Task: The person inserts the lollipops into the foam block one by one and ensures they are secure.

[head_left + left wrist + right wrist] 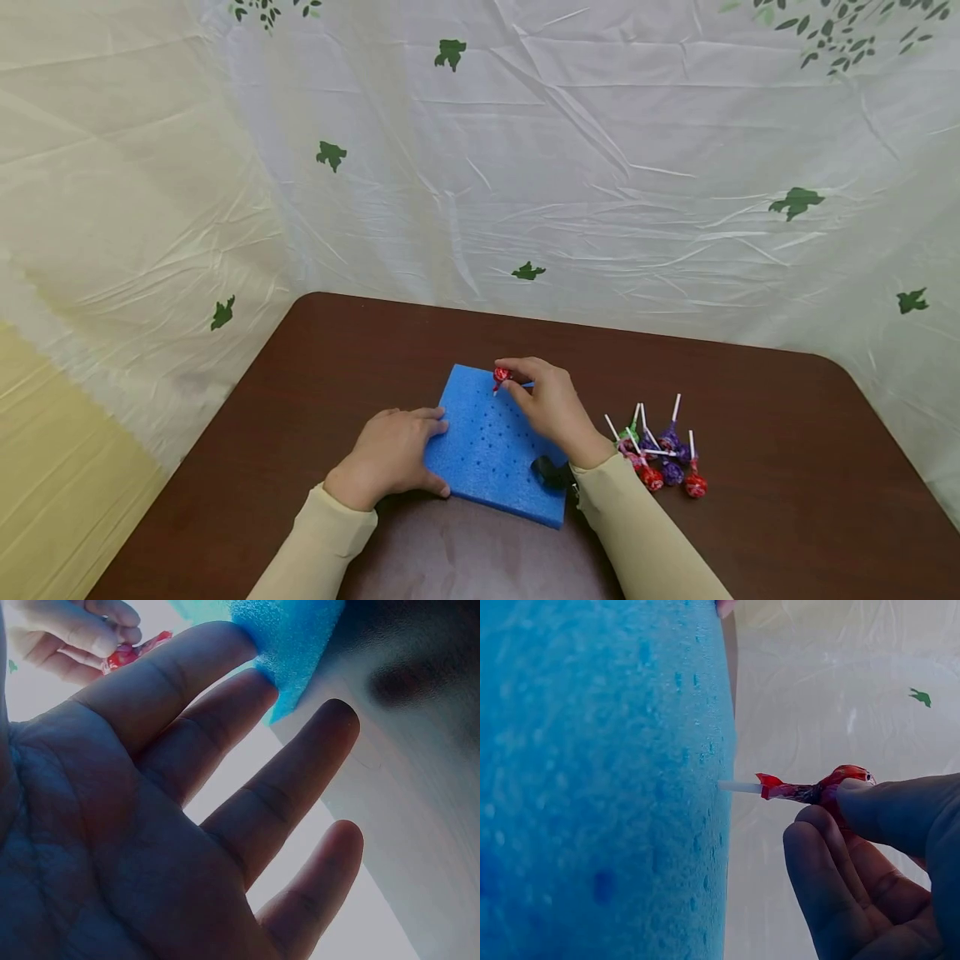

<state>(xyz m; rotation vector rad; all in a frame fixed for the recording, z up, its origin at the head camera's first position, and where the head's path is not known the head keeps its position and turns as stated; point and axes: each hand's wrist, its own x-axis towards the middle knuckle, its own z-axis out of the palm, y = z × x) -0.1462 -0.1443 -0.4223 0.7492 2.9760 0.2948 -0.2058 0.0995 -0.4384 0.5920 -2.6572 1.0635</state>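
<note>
A blue foam board (pixel 480 479) with rows of small holes lies on the table. My right hand (pixel 555 407) pinches a red-wrapped lollipop (pixel 502 375) by its candy head, over the far part of the board. In the right wrist view, the white stick of that red lollipop (pixel 787 789) points at the board's holed face, its end right at the surface. My left hand (pixel 393 450) rests along the board's left edge, fingertips touching it and thumb near its front corner. The left wrist view shows those fingers (pixel 285 787) extended and spread.
Right of the board, beside my right forearm, lies a loose pile of lollipops (pixel 651 477) in red, purple and green wrappers, several sticks pointing upward. The brown table (pixel 360 350) has a white leaf-printed cloth (pixel 600 208) hanging behind it.
</note>
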